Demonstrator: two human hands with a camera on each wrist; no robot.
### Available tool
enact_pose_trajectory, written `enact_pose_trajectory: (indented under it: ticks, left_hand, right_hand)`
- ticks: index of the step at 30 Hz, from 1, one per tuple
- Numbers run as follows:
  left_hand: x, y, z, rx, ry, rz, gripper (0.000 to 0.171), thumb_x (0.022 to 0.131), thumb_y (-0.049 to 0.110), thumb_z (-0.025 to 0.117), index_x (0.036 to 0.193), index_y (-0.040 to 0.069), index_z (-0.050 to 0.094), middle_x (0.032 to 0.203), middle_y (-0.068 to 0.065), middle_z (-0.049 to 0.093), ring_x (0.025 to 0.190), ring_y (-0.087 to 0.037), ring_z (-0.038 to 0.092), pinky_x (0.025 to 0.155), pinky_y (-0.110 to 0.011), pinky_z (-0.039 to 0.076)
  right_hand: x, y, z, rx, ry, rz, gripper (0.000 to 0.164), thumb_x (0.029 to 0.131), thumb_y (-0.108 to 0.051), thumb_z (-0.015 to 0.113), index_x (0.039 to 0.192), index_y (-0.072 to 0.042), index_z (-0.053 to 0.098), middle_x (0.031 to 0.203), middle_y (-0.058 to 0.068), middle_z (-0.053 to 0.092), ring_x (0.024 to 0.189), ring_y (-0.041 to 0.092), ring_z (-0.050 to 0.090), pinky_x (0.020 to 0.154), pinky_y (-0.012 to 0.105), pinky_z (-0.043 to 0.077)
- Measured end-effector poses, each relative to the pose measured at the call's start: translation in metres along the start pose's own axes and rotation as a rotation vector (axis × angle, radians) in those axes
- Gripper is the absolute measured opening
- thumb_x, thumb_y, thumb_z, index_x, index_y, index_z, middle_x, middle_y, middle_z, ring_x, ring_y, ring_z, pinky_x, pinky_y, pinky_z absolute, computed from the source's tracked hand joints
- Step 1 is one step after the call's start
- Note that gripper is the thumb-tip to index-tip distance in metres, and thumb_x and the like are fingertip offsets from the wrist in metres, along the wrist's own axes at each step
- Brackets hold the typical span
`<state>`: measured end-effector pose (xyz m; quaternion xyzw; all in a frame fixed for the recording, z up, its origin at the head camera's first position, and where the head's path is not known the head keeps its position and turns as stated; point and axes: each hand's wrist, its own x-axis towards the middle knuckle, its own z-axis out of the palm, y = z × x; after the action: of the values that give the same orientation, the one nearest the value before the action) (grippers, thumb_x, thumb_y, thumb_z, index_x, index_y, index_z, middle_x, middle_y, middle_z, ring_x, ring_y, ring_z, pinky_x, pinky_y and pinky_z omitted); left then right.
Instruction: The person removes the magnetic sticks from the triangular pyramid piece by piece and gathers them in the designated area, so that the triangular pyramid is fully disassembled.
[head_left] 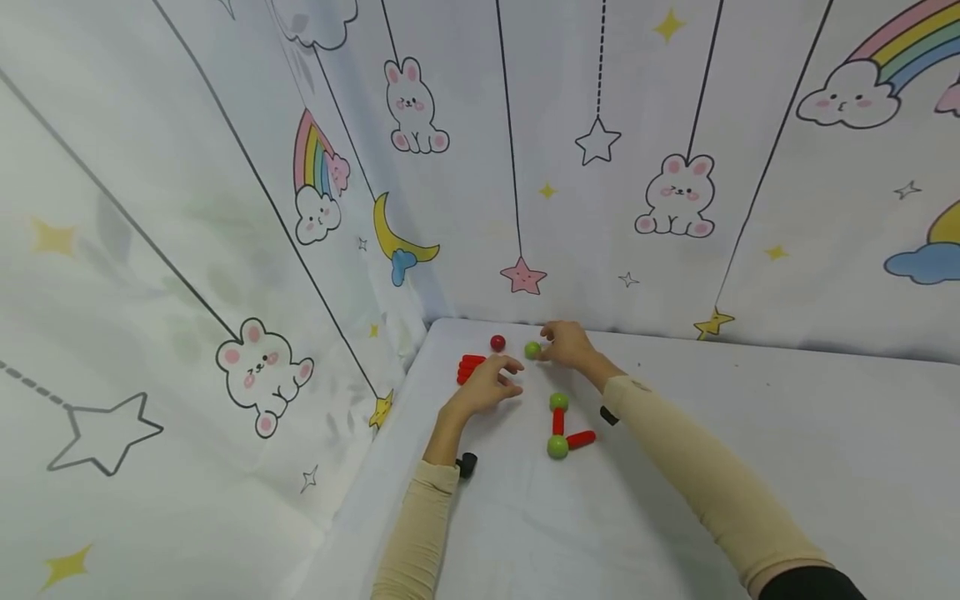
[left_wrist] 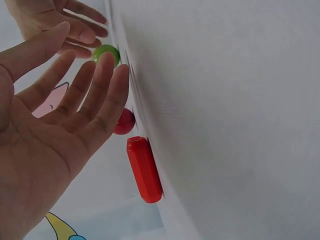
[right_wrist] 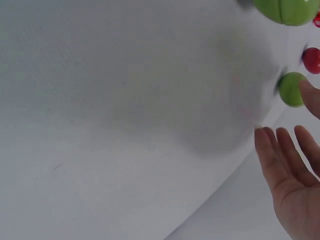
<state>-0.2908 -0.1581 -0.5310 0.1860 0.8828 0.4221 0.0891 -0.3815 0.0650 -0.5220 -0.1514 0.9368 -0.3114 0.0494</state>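
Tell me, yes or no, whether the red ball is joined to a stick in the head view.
No, the red ball lies by itself, with a gap between it and the nearest red sticks.

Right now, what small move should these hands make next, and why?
Probably the right grip should curl around the lone green ball at the far edge: it is right beside that ball but not wrapped round it, and the red rod angled off to the right has no ball at its outer end.
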Motion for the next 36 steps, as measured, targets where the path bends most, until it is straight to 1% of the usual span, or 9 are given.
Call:
enact_pose_trajectory:
  ticks: [5,9,13,17,22,26,30,33,36]
  left_hand:
    - [0.004,0.003,0.001,0.004,-0.012,0.009,0.044,0.097,0.014,0.076,0.137,0.004,0.062,0.136,-0.014,0.061,0.11,-0.026,0.066,0.084,-0.034,0.059]
    - [0.003,0.006,0.0,0.018,-0.031,0.02,0.044,0.097,0.016,0.076,0.137,0.004,0.062,0.135,-0.014,0.061,0.112,-0.027,0.065,0.089,-0.036,0.058]
    - [0.0,0.01,-0.002,0.033,-0.046,-0.004,0.045,0.097,0.017,0.076,0.138,0.004,0.061,0.136,-0.014,0.061,0.113,-0.027,0.064,0.092,-0.039,0.058]
    - [-0.003,0.012,-0.002,0.044,-0.054,-0.014,0.046,0.098,0.018,0.075,0.138,0.004,0.06,0.136,-0.014,0.061,0.114,-0.027,0.064,0.093,-0.038,0.058]
    - [-0.004,0.017,-0.002,0.034,-0.06,0.003,0.046,0.099,0.018,0.074,0.14,0.003,0.059,0.139,-0.016,0.06,0.115,-0.028,0.064,0.094,-0.041,0.057]
    - [-0.001,0.022,0.0,0.04,-0.064,0.033,0.045,0.099,0.019,0.073,0.139,0.002,0.059,0.14,-0.017,0.059,0.115,-0.029,0.065,0.094,-0.042,0.058]
    - [0.002,0.027,0.002,0.052,-0.068,0.051,0.046,0.099,0.02,0.074,0.139,0.004,0.059,0.14,-0.017,0.06,0.114,-0.028,0.065,0.094,-0.04,0.058]
    - [0.003,0.031,0.005,0.043,-0.071,0.056,0.047,0.099,0.021,0.074,0.14,0.004,0.059,0.14,-0.016,0.059,0.114,-0.028,0.065,0.093,-0.04,0.058]
    - [0.005,0.034,0.009,0.023,-0.071,0.062,0.047,0.099,0.021,0.074,0.139,0.004,0.059,0.14,-0.017,0.058,0.115,-0.029,0.065,0.092,-0.04,0.059]
  right_hand:
    - [-0.015,-0.003,-0.01,0.021,0.068,-0.001,0.049,0.088,-0.02,0.084,0.129,0.002,0.068,0.124,0.02,0.07,0.114,0.035,0.067,0.094,0.048,0.057]
    - [-0.031,-0.009,-0.017,0.051,0.092,0.003,0.046,0.089,-0.021,0.083,0.127,0.001,0.069,0.124,0.02,0.07,0.113,0.034,0.067,0.092,0.048,0.058]
    - [-0.049,-0.018,-0.02,0.066,0.091,0.006,0.044,0.089,-0.02,0.083,0.125,0.001,0.07,0.123,0.02,0.07,0.109,0.033,0.067,0.089,0.046,0.059]
    - [-0.067,-0.028,-0.022,0.044,0.073,0.01,0.04,0.089,-0.022,0.083,0.121,-0.001,0.072,0.12,0.018,0.072,0.103,0.03,0.068,0.086,0.044,0.059]
    - [-0.089,-0.037,-0.021,-0.005,0.055,0.017,0.037,0.089,-0.025,0.084,0.118,-0.004,0.073,0.114,0.014,0.074,0.096,0.027,0.069,0.082,0.042,0.06]
    - [-0.104,-0.042,-0.019,-0.039,0.061,0.012,0.035,0.088,-0.026,0.085,0.114,-0.006,0.075,0.108,0.01,0.076,0.091,0.024,0.069,0.076,0.039,0.059]
    - [-0.118,-0.043,-0.017,-0.055,0.073,0.013,0.032,0.087,-0.024,0.086,0.111,-0.005,0.076,0.103,0.009,0.076,0.086,0.022,0.068,0.072,0.038,0.06]
    - [-0.128,-0.042,-0.013,-0.058,0.078,0.035,0.03,0.087,-0.024,0.086,0.109,-0.007,0.077,0.096,0.006,0.074,0.08,0.02,0.066,0.068,0.036,0.059]
    - [-0.137,-0.042,-0.009,-0.051,0.066,0.067,0.025,0.087,-0.025,0.085,0.104,-0.008,0.077,0.088,0.002,0.072,0.074,0.018,0.063,0.063,0.034,0.057]
